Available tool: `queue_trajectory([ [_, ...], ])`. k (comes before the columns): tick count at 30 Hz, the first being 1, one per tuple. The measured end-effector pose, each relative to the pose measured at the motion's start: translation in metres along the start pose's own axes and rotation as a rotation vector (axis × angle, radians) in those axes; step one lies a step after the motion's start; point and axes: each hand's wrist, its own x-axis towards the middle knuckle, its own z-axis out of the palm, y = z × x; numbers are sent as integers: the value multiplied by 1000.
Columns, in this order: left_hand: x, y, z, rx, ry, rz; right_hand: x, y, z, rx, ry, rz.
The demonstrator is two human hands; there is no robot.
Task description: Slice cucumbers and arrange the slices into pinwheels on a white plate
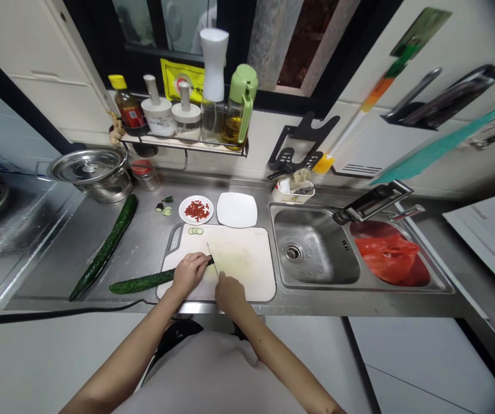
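A white cutting board (247,264) lies on the steel counter in front of me. My left hand (189,271) is closed over the right end of a long green cucumber (141,283) that reaches off the board's left edge. My right hand (229,292) grips a knife (212,259) whose blade stands just beside the left hand's fingers at the cucumber's end. A few cucumber slices (195,231) lie at the board's far left corner.
A second cucumber (106,247) lies diagonally to the left. Behind the board are a plate of chopped red chilli (196,210), an empty white plate (236,210) and cucumber ends (164,208). A lidded pot (90,172) stands at the left, a double sink (316,247) with a red bag (388,256) at the right.
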Motion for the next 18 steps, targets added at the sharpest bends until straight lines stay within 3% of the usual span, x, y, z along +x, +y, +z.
queue_trajectory([
  [18, 1, -1, 2, -5, -4, -1, 17, 0, 7, 26, 42, -11],
])
